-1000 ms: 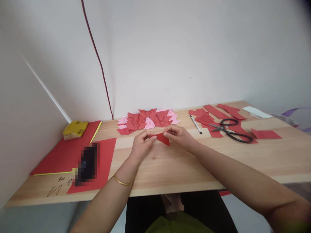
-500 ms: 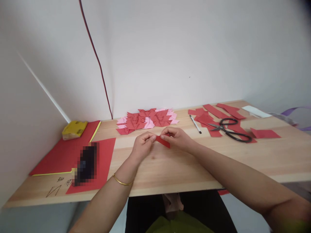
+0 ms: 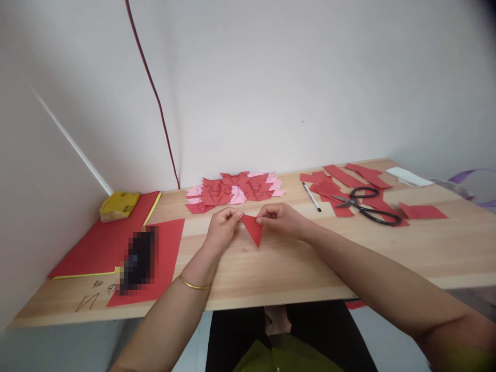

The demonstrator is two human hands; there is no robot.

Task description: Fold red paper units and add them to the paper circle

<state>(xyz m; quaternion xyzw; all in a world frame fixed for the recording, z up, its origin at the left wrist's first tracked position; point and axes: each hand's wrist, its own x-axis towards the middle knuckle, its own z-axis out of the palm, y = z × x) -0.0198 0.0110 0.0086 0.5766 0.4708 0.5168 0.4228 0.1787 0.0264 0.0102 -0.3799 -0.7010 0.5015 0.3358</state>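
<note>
A small red paper triangle (image 3: 253, 231) hangs between my hands with its point downward, above the wooden table. My left hand (image 3: 223, 227) pinches its upper left corner between thumb and finger. At the upper right corner my right hand (image 3: 282, 219) grips it the same way. Just behind my hands lies a pile of folded red and pink paper pieces (image 3: 256, 187), several of them pointed. The undersides of my fingers are partly hidden.
On the right, black-handled scissors (image 3: 358, 204) rest on red paper scraps (image 3: 343, 177), beside a pen (image 3: 312, 197) and white paper (image 3: 408, 176). Left are red sheets (image 3: 170, 248), a yellow packet (image 3: 120, 205) and a blurred dark object (image 3: 139, 261). The table (image 3: 271, 279) meets a wall.
The red paper has turned from a narrow slanting strip to a wider, downward-pointing triangle. My left hand has shifted slightly left, a little apart from the right.
</note>
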